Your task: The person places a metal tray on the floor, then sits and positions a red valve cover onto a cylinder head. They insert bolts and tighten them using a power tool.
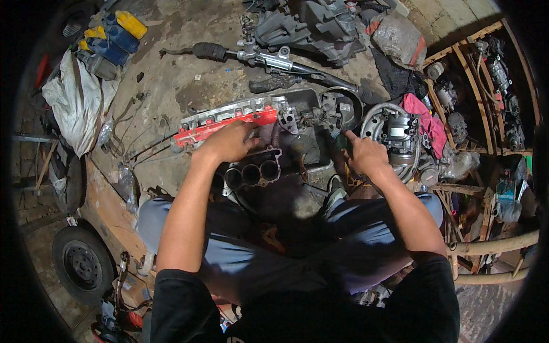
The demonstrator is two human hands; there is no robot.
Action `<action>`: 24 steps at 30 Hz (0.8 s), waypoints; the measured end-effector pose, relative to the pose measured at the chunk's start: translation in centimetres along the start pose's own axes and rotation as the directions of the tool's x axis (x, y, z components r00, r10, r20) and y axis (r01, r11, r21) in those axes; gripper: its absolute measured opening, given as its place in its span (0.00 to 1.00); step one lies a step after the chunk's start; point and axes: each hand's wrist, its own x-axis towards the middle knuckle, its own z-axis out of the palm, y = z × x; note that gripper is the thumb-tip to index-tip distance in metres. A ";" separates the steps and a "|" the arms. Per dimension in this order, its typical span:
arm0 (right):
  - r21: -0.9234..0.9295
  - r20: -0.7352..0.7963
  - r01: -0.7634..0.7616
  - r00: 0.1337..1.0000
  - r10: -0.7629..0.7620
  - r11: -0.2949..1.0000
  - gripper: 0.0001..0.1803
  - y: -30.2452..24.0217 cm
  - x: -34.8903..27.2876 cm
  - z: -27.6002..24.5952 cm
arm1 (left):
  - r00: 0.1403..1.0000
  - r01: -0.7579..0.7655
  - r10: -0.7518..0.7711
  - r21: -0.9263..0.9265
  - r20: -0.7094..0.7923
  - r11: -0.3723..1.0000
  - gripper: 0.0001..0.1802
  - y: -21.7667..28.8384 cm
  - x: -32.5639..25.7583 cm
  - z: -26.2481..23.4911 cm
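Low in front of my knees is a black intake manifold (251,173) with several round ports facing up. My left hand (226,142) lies over its far left edge, fingers curled on it and the thumb hidden. Just beyond is a long red-topped metal engine cover (226,127). My right hand (369,154) is over the parts at the right, index finger stretched forward and the other fingers bent. Whatever is under those fingers is dark and hard to make out. To its right sits a silver-grey machine part with curved pipes (397,134).
A steering rack (286,64) lies across the floor farther off, with grey plastic covers (314,28) behind it. Wooden shelves (477,86) full of parts stand at the right. A wheel (83,263), white sack (80,103) and blue-yellow containers (114,40) are at the left.
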 end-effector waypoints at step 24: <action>0.084 0.053 0.174 0.983 -0.178 0.981 0.29 -2.7 -1.8 -2.4 | 1.000 0.004 -0.004 0.008 -0.029 1.000 0.29 -0.9 0.3 0.5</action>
